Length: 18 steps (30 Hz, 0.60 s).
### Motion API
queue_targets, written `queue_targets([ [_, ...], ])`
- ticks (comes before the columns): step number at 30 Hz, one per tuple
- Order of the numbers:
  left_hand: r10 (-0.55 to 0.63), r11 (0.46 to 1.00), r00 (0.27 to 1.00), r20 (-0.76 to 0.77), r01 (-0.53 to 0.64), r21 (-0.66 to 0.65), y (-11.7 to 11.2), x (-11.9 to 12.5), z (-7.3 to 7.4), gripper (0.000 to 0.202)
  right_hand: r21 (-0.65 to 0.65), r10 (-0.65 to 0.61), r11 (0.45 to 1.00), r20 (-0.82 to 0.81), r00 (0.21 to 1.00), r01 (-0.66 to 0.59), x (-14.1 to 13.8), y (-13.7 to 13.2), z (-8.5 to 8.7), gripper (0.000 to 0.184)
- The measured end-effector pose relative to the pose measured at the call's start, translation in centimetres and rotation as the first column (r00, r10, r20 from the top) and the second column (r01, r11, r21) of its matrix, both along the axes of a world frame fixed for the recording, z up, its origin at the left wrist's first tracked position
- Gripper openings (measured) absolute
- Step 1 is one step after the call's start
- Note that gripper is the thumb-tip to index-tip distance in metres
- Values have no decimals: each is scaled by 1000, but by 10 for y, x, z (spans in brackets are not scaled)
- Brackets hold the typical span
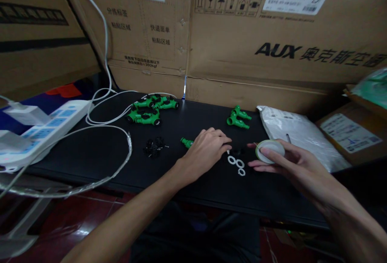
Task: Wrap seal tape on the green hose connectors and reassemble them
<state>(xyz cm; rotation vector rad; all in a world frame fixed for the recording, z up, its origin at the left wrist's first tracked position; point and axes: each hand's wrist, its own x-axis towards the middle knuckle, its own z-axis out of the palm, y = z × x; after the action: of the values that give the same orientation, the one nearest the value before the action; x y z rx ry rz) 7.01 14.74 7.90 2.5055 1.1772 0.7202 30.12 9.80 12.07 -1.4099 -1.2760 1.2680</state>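
My right hand (290, 158) grips a small round white piece with a yellow-green rim (270, 151), thumb across its face; whether it is a lid or a shallow tub I cannot tell. My left hand (208, 146) is low over the black table, fingers curled and thumb close to the index finger. A bit of white shows at its fingertips, too small to name. Several white rings (240, 164) lie between the two hands, with a faint dark patch behind them. Partly hidden under my left hand, a green pipe fitting (186, 143) lies on the table.
Green Y-shaped fittings (238, 118) lie at the back right, several more with black parts (146, 116) at the back left. Small black parts (155, 147) form a pile. A power strip (54, 126), white cable (105, 53), plastic bag (302, 138) and cartons (287, 33) surround the table (105, 150).
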Motion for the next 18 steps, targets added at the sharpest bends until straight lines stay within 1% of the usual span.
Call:
queue_targets([
  [3,-44,999,999,3,44,11,3,0,-5,27,57,44,997,21,999,-45,0,4,6,39],
  [5,-89,996,996,1,89,9,6,-1,-6,28,93,82,992,30,996,-85,0,11,6,37],
  [6,-92,996,996,12,92,5,8,-3,-4,29,118,93,988,33,995,-96,0,15,5,36],
  [8,-58,998,997,49,58,5,10,-10,0,29,202,66,976,68,995,-78,0,25,0,35],
  [11,12,999,995,94,-15,34,10,-32,6,27,334,3,940,208,978,-74,-1,38,-14,36],
  [12,39,998,995,97,-43,38,9,-42,8,27,351,6,931,249,968,-96,-2,41,-18,37],
  [13,74,996,991,108,-78,33,6,-52,10,27,350,28,928,276,961,-127,-3,43,-20,37],
  [14,85,996,988,127,-89,30,2,-63,12,28,337,63,928,279,958,-159,-6,44,-22,38],
  [15,58,998,988,140,-62,21,-3,-73,14,31,320,105,928,263,959,-190,-9,45,-22,38],
  [16,-8,1000,991,132,7,7,-9,-81,17,35,301,155,927,238,959,-225,-14,46,-20,37],
  [18,-138,986,989,55,142,-90,-19,-93,22,49,267,276,910,180,944,-317,-25,48,-13,36],
])
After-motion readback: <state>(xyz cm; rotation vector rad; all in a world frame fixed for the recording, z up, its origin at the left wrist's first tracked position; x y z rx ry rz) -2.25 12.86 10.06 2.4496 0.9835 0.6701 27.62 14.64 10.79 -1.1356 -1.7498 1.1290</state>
